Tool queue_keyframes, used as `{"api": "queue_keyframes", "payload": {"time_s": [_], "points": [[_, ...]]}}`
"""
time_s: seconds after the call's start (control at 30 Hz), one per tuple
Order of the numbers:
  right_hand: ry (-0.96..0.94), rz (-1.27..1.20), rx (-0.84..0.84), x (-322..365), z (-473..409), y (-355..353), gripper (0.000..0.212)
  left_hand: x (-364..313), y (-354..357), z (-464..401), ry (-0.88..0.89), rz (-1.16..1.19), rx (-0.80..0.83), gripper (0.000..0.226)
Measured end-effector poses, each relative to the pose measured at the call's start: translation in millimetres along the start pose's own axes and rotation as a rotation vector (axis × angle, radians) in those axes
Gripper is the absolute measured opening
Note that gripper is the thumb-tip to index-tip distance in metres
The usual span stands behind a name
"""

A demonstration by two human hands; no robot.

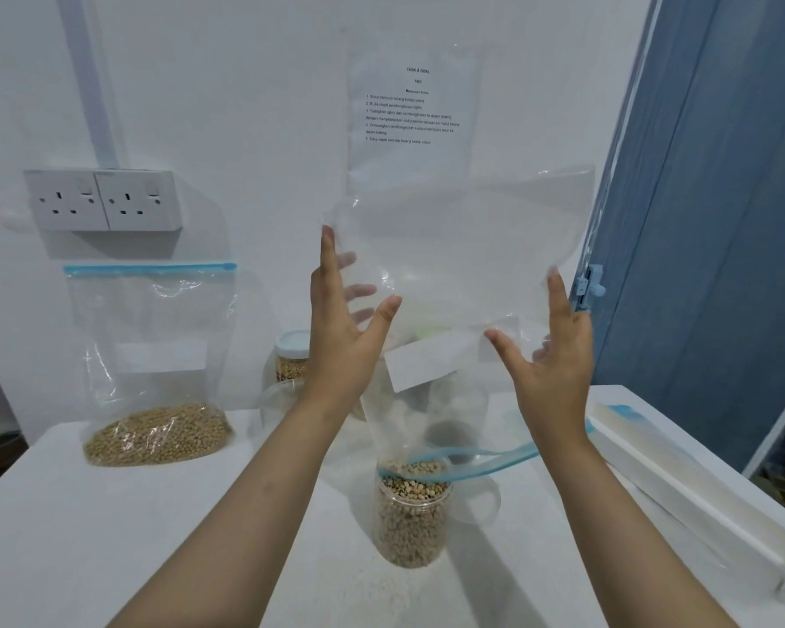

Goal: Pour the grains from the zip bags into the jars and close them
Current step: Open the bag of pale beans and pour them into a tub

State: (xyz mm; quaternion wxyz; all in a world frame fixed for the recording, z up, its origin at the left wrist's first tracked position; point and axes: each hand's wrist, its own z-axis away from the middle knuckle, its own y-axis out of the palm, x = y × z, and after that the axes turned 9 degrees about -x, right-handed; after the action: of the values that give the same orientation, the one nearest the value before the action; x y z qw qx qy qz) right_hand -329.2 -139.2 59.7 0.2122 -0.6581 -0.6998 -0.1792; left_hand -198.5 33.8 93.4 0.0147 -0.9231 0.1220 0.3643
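Head view shows both hands raised at centre frame, holding an upturned clear zip bag [463, 247] from either side. Left hand [345, 337] has its fingers spread behind the plastic and its thumb in front, gripping the bag's left edge; right hand [549, 355] does the same on the right edge, thumb in front and fingers behind. That bag looks empty, its blue zip mouth [467, 462] hanging down at the rim of an open jar [413, 514] at lower centre, which is filled nearly to the top with brown grains. A second zip bag [153, 360], zipped and with grains in its bottom, stands at the left of the frame against the wall. Behind the left wrist sits a small lidded jar [291, 355] of grains. All rest on a white table [109, 537]. A double wall socket [103, 199] is at upper left, a printed sheet [411, 106] at upper centre
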Motion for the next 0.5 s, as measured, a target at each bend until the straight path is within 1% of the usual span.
{"api": "queue_keyframes", "payload": {"time_s": [0.5], "points": [[0.008,0.003,-0.008,-4.1,-5.4,0.1,0.088,-8.1,5.3,-6.2,0.002,0.0,0.017,0.091]]}}
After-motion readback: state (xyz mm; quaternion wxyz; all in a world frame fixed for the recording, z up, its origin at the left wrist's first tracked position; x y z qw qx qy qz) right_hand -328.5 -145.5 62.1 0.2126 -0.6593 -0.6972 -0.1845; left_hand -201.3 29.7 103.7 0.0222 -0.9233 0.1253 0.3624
